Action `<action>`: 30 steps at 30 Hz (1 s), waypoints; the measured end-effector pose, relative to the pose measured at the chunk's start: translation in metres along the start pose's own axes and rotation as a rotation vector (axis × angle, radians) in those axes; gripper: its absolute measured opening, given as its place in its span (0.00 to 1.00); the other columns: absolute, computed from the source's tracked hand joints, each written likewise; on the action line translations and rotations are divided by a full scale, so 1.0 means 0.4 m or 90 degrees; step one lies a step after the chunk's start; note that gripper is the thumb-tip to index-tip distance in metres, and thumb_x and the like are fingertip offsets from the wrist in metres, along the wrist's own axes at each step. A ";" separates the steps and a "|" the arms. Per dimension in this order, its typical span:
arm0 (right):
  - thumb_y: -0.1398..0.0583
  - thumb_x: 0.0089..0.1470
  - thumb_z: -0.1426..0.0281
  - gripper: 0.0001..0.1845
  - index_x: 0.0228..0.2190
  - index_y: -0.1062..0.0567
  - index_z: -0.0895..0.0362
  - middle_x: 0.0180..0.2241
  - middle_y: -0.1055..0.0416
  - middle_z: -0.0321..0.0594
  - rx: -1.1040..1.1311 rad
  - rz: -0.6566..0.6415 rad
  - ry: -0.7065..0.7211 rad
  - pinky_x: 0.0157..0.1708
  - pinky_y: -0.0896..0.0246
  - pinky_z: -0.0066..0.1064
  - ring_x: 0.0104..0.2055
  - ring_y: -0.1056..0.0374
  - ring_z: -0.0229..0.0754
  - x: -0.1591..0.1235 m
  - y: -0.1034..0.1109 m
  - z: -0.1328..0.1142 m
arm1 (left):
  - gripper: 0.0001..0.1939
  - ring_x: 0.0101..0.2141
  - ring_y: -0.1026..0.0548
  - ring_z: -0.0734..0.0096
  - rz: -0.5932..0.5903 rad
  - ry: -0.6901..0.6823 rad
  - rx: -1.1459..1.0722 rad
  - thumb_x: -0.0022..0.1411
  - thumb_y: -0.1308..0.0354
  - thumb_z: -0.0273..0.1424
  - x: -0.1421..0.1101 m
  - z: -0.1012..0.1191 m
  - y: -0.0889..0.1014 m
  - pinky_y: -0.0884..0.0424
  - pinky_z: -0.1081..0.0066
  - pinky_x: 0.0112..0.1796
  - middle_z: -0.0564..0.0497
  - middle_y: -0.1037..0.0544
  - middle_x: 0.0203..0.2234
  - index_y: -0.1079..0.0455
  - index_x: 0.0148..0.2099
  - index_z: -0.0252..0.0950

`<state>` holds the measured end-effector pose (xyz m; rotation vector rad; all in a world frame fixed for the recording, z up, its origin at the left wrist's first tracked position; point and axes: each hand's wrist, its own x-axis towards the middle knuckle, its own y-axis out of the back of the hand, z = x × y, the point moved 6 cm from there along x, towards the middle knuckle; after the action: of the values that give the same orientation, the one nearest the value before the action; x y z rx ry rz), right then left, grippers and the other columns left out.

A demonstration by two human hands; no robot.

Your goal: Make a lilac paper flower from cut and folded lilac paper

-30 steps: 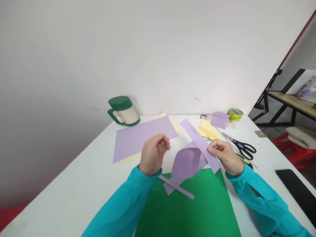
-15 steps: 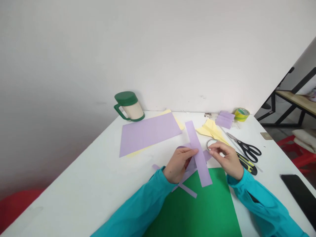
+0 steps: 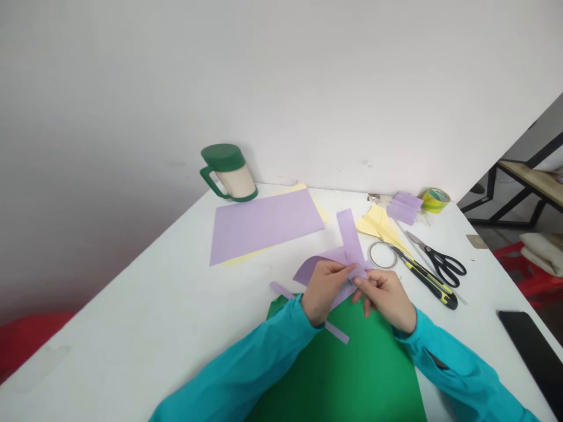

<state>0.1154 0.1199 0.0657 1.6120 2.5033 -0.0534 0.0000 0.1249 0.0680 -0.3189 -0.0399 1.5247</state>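
A purple paper strip (image 3: 350,234) is pinched between my two hands, its upper part standing out away from me. My left hand (image 3: 328,287) grips it near the middle. The fingers of my right hand (image 3: 387,296) are closed on its lower part, which is bent up toward the left fingers. Beneath the hands lie more purple paper pieces (image 3: 314,266), partly covered. A thin purple strip (image 3: 337,332) rests on the green sheet (image 3: 352,381) under my wrists. Just beyond the right hand lies a roll of narrow tape (image 3: 370,256).
Right of my hands lie a utility knife (image 3: 433,284), black scissors (image 3: 442,261) and a folded yellow paper (image 3: 378,223). Behind them are pleated purple paper (image 3: 403,207) and yellow-green tape (image 3: 435,200). A mug (image 3: 231,176) stands behind a purple sheet (image 3: 264,225). A black object (image 3: 528,346) lies right.
My right hand has moved left from beside the tape roll to the strip and taken hold of its lower part. That part, straight before, is now bent upward. The view has shifted slightly.
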 end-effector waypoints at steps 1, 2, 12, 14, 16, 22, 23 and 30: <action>0.38 0.46 0.50 0.24 0.21 0.28 0.60 0.17 0.28 0.37 0.018 0.029 -0.004 0.12 0.49 0.23 0.13 0.37 0.33 -0.002 -0.002 0.002 | 0.21 0.17 0.40 0.78 0.001 -0.017 0.011 0.47 0.36 0.42 -0.001 0.001 -0.002 0.45 0.72 0.21 0.54 0.36 0.10 0.31 0.15 0.31; 0.38 0.45 0.49 0.25 0.20 0.28 0.60 0.17 0.28 0.37 0.040 0.052 -0.015 0.13 0.47 0.23 0.13 0.36 0.33 -0.003 -0.005 0.006 | 0.22 0.17 0.40 0.77 0.000 -0.032 0.019 0.48 0.36 0.43 -0.003 0.002 -0.003 0.44 0.72 0.21 0.54 0.37 0.10 0.32 0.15 0.31; 0.36 0.39 0.47 0.27 0.13 0.29 0.59 0.13 0.31 0.39 0.095 0.170 -0.103 0.14 0.50 0.25 0.13 0.40 0.33 -0.019 -0.019 0.047 | 0.21 0.18 0.38 0.74 0.081 -0.061 0.072 0.46 0.35 0.45 0.008 0.011 0.046 0.45 0.73 0.19 0.54 0.36 0.11 0.31 0.15 0.33; 0.37 0.40 0.46 0.27 0.13 0.28 0.58 0.13 0.31 0.39 0.085 0.171 -0.116 0.14 0.51 0.26 0.13 0.40 0.33 -0.025 -0.024 0.046 | 0.21 0.18 0.39 0.75 0.100 -0.071 0.083 0.45 0.35 0.44 0.010 0.013 0.052 0.46 0.73 0.19 0.54 0.37 0.11 0.32 0.14 0.34; 0.38 0.42 0.46 0.28 0.13 0.28 0.58 0.14 0.30 0.40 0.072 0.170 -0.115 0.15 0.50 0.26 0.14 0.39 0.34 -0.029 -0.017 0.040 | 0.21 0.18 0.41 0.76 0.118 -0.081 0.096 0.45 0.35 0.44 0.013 0.017 0.056 0.47 0.73 0.19 0.55 0.38 0.10 0.33 0.14 0.34; 0.48 0.55 0.50 0.29 0.41 0.24 0.62 0.25 0.24 0.44 0.127 -0.048 0.033 0.25 0.38 0.31 0.24 0.30 0.41 -0.015 0.041 -0.031 | 0.22 0.15 0.49 0.82 0.074 0.013 0.057 0.41 0.32 0.42 0.026 0.018 0.050 0.53 0.75 0.17 0.59 0.45 0.09 0.38 0.12 0.34; 0.46 0.55 0.54 0.27 0.47 0.27 0.61 0.26 0.24 0.44 0.131 -0.099 0.047 0.25 0.38 0.32 0.25 0.29 0.42 -0.014 0.047 -0.040 | 0.22 0.15 0.50 0.83 0.065 0.041 0.026 0.40 0.32 0.41 0.026 0.014 0.048 0.53 0.75 0.17 0.60 0.45 0.08 0.38 0.12 0.34; 0.44 0.53 0.72 0.25 0.53 0.32 0.56 0.29 0.25 0.39 -0.222 -0.228 0.207 0.27 0.35 0.27 0.22 0.34 0.33 -0.024 0.037 -0.066 | 0.15 0.21 0.32 0.75 -0.006 0.118 -0.132 0.40 0.30 0.37 0.023 0.001 0.030 0.37 0.73 0.25 0.52 0.28 0.16 0.30 0.19 0.32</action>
<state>0.1295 0.1207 0.0942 1.0984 2.8068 0.6116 -0.0114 0.1341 0.0642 -0.6237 -0.0528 1.4780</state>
